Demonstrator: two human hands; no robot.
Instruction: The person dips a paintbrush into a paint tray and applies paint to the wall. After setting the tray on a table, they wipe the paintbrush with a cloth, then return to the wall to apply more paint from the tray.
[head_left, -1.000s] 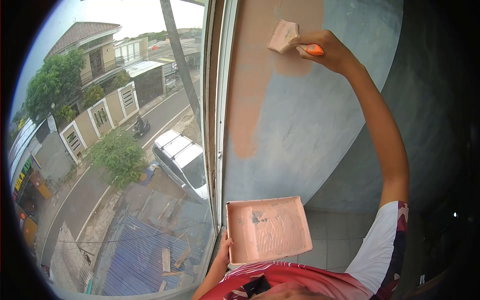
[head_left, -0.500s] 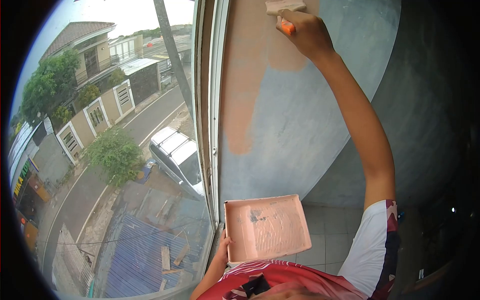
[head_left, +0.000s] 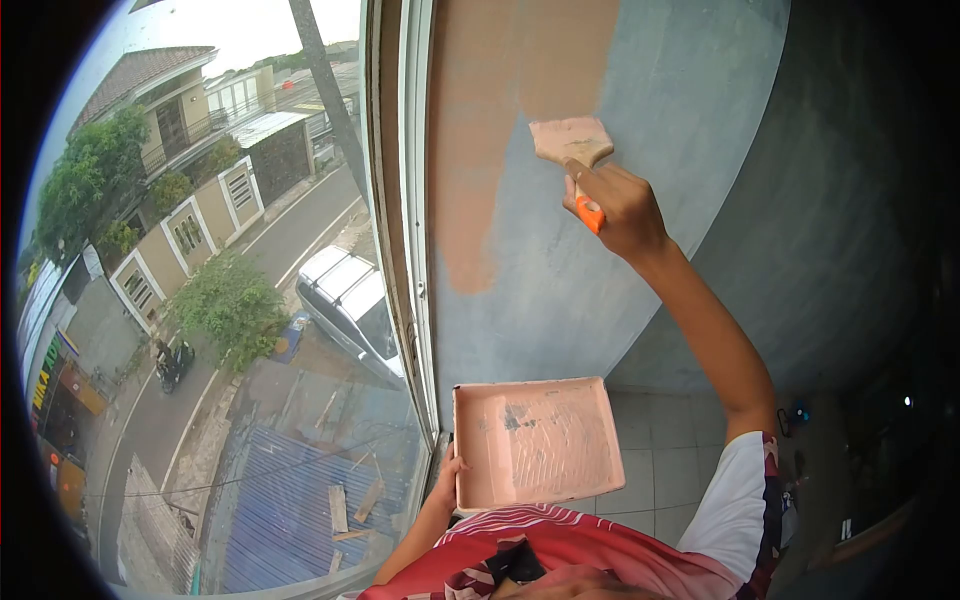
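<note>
My right hand (head_left: 622,208) is closed round the handle of a wide paintbrush (head_left: 573,140) with an orange handle end. The bristles, coated in pink paint, lie at the grey wall (head_left: 560,290), just below a painted pink patch (head_left: 562,70). A longer pink strip (head_left: 465,200) runs down beside the window frame. Low in the view, my left hand (head_left: 447,478) grips the left edge of a paint tray (head_left: 540,502) holding pink paint. The tray is close to my chest, and part of the left hand is hidden by it.
To the left stands a window with a white frame (head_left: 418,250). Through its glass show a street, a white car (head_left: 350,305), a motorbike (head_left: 174,366) and houses. Below the wall lies a tiled floor (head_left: 655,470). A dark wall (head_left: 830,250) is at the right.
My right hand has moved down the wall with the brush, from the top of the pink patch to below it. The view has shifted slightly. A motorbike now shows on the street.
</note>
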